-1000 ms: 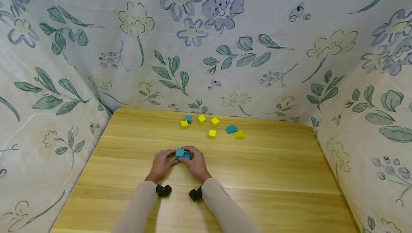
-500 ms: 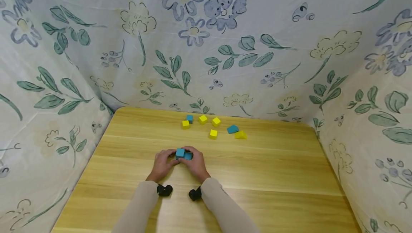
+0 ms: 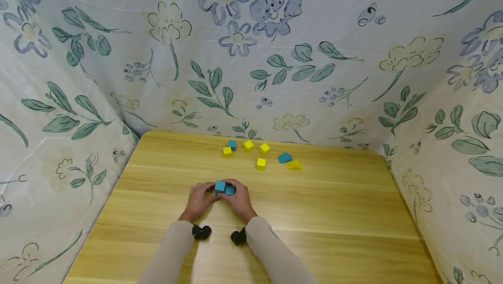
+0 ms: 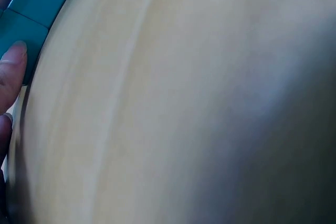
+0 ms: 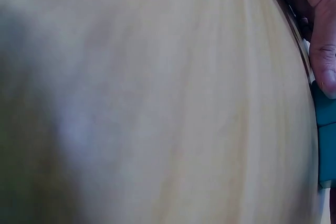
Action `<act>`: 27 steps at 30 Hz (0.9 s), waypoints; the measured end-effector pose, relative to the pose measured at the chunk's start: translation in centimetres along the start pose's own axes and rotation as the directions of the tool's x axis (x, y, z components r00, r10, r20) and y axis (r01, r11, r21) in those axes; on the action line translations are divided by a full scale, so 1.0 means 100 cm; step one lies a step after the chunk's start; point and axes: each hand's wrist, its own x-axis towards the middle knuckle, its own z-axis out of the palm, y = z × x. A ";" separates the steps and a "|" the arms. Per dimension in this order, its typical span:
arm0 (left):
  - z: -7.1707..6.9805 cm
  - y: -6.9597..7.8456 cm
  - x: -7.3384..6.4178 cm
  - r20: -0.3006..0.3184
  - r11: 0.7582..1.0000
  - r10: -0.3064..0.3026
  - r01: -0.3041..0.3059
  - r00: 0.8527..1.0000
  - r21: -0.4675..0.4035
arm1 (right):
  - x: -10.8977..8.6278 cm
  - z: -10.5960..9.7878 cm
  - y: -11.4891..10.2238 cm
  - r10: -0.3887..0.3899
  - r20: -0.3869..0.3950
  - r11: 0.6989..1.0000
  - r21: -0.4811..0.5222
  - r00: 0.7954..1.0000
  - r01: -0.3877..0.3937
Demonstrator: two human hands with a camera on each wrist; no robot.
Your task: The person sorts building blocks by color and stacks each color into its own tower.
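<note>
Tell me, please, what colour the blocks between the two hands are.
The blocks are blue; this shows best in the head view.

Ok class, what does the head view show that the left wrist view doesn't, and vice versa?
Only the head view: white floral cloth, four yellow cubes, a yellow triangular block, a loose blue cube and a blue wedge-like block.
Only the left wrist view: a clear seam where thumb-side faces of the held blue cuboid blocks meet.
Both: those blocks, the left hand (only partly in the wrist view), and the wood-grain tabletop.
</note>
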 end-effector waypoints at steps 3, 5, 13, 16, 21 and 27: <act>0.000 0.000 0.001 0.001 1.000 -0.006 0.006 1.000 0.000 | 0.000 0.000 0.000 -0.004 -0.004 1.000 -0.007 1.000 0.004; 0.000 -0.001 0.001 0.001 1.000 -0.004 0.004 1.000 0.002 | -0.001 -0.001 0.001 0.007 -0.005 1.000 -0.008 1.000 -0.007; 0.001 -0.001 -0.001 -0.003 1.000 0.011 -0.011 1.000 -0.010 | -0.011 -0.019 0.000 0.000 0.013 0.999 0.043 1.000 -0.001; 0.001 -0.002 -0.001 -0.008 1.000 0.011 -0.011 1.000 -0.017 | -0.017 -0.034 -0.004 -0.011 0.031 0.997 0.073 0.999 0.009; 0.001 -0.002 -0.002 -0.002 1.000 -0.003 0.003 1.000 -0.029 | -0.028 -0.059 -0.009 -0.030 0.048 0.996 0.090 0.998 0.025; 0.001 0.000 -0.003 -0.013 1.000 0.013 -0.014 1.000 -0.028 | -0.018 -0.070 0.020 -0.005 -0.063 0.999 0.047 0.998 0.008</act>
